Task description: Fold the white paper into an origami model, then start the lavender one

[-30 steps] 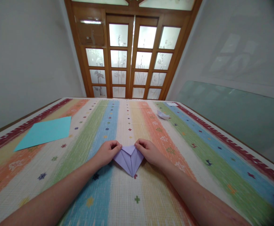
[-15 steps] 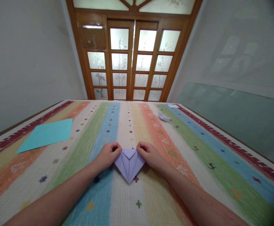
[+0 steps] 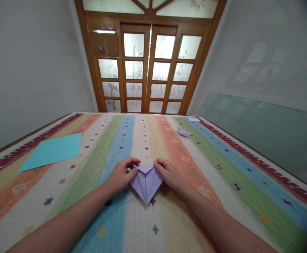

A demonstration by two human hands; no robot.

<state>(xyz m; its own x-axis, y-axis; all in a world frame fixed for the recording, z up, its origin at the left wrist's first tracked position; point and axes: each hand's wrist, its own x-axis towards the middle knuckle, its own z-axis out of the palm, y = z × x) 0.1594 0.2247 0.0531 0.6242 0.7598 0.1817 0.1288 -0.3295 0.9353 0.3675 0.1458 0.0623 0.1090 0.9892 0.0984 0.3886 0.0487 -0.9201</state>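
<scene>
A lilac paper [image 3: 146, 182], folded into a pointed heart-like shape, lies on the striped mat [image 3: 216, 168] in front of me with its tip toward me. My left hand [image 3: 122, 174] pinches its upper left corner, with the fingers curled round the edge. At the upper right corner my right hand [image 3: 168, 172] presses and grips the paper with bent fingers. Both forearms reach in from the bottom of the view.
A turquoise paper sheet [image 3: 52, 151] lies flat at the left of the mat. A small white folded paper [image 3: 183, 131] and a white scrap [image 3: 194, 119] sit at the far right. Wooden glazed doors [image 3: 145, 66] stand beyond the mat; a glass pane [image 3: 261, 130] leans at right.
My left fingers have lifted slightly and curled over the paper's upper left corner. The folded paper has shifted a little; the right hand stays at its corner.
</scene>
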